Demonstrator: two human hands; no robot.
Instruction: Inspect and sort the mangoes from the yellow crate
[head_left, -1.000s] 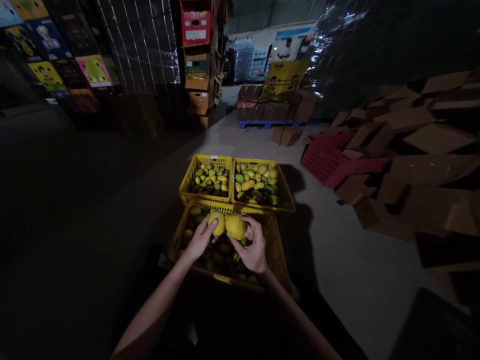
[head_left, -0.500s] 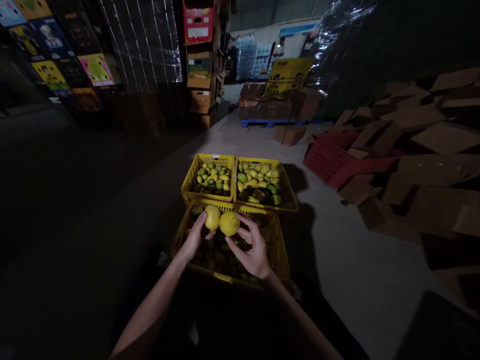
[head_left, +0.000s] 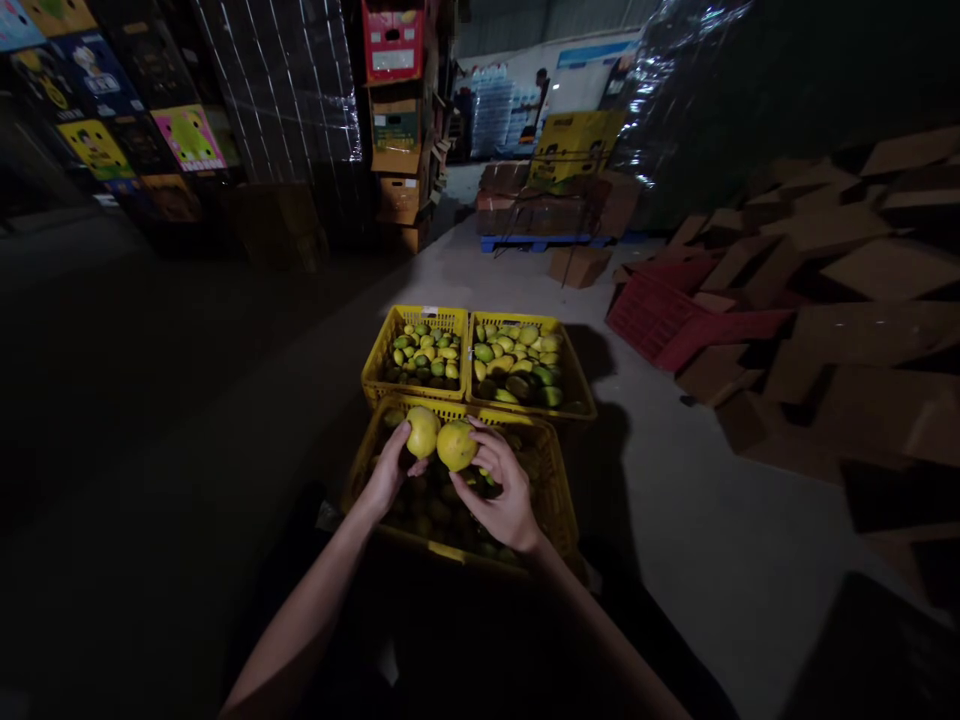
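Note:
My left hand point(head_left: 390, 470) grips a yellow mango point(head_left: 422, 432) and my right hand point(head_left: 504, 490) grips a second yellow mango point(head_left: 456, 445). The two fruits sit side by side, nearly touching, above the near yellow crate point(head_left: 559, 495), which holds several dark green and yellow mangoes. Beyond it stand two more yellow crates: the far left crate point(head_left: 375, 362) with small green and yellow fruit, and the far right crate point(head_left: 577, 385) with larger ones.
A red crate point(head_left: 660, 320) lies tipped at the right, among a heap of flattened cardboard boxes point(head_left: 847, 300). Stacked cartons point(head_left: 397, 130) and a wrapped pallet point(head_left: 285, 90) stand at the back left. A blue pallet with boxes point(head_left: 547, 215) is further back. Bare concrete floor lies right of the crates.
Both hands with their mangoes have shifted slightly up and away, toward the far edge of the near crate. The right hand's fingers have turned its mango a little.

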